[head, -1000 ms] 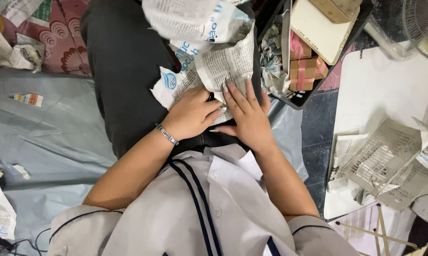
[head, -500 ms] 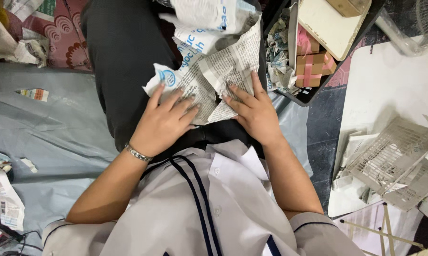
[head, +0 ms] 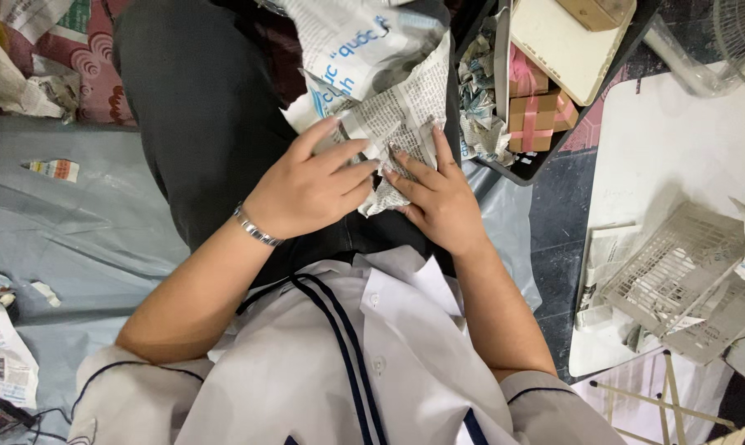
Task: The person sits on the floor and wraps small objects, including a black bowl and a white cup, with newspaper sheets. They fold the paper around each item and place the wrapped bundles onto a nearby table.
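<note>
A crumpled sheet of newspaper [head: 397, 124] is pressed down on the lap, over dark trousers [head: 199, 124], just in front of the white shirt with dark stripes [head: 347, 363]. It is held from both sides. The left hand [head: 306, 189] is laid on its left part with the fingers curled and closed over the paper, a metal bracelet [head: 255, 228] being worn on that wrist. The right hand [head: 438, 198] is laid flat on the lower right part with the fingers spread, pressing on the paper rather than gripping it. The two hands are close together, their fingertips nearly meeting at a fold. More newspaper with large blue print [head: 347, 41] is bunched just beyond the sheet. To the right, a dark tray [head: 537, 161] is seen holding brown boxes tied with pink ribbon [head: 537, 111], shredded paper and a cream board [head: 566, 41]. Farther right, white plastic grid baskets [head: 677, 272] are lying on a white counter [head: 677, 140]. A grey-blue sheet [head: 67, 247] is spread over the floor to the left.
</note>
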